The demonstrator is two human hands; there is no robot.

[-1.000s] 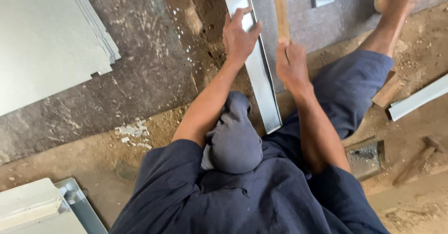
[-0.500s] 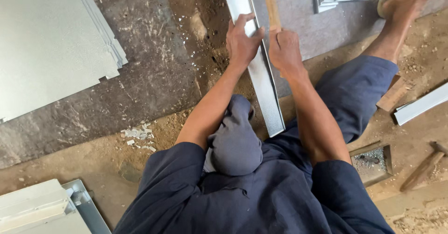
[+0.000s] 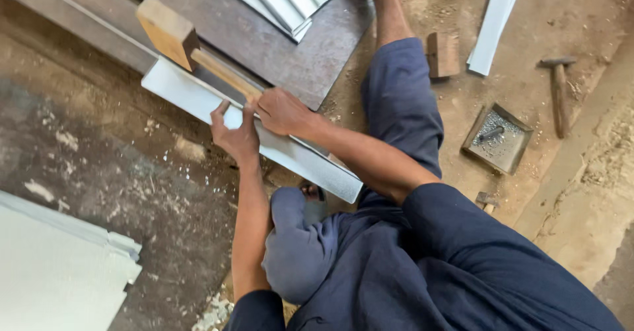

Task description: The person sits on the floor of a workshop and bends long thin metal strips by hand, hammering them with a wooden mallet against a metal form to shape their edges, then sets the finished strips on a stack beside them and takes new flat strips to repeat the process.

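Dirt floor strewn with sawdust; dark slab [image 3: 290, 47] underfoot. Metal strip [image 3: 198, 100] lay across the slab's edge — long axis running upper left to lower right. Left hand [image 3: 236, 135] pressed flat on it, fingers spread; right hand [image 3: 282, 111] gripped a mallet [image 3: 173, 32] — head pointing upper left.

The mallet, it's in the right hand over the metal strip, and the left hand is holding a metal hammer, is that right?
Not quite. In the head view the left hand holds no hammer: it presses flat on the metal strip. The metal hammer lies on the dirt floor, apart from both hands. The rest stands: the right hand grips the mallet over the strip.
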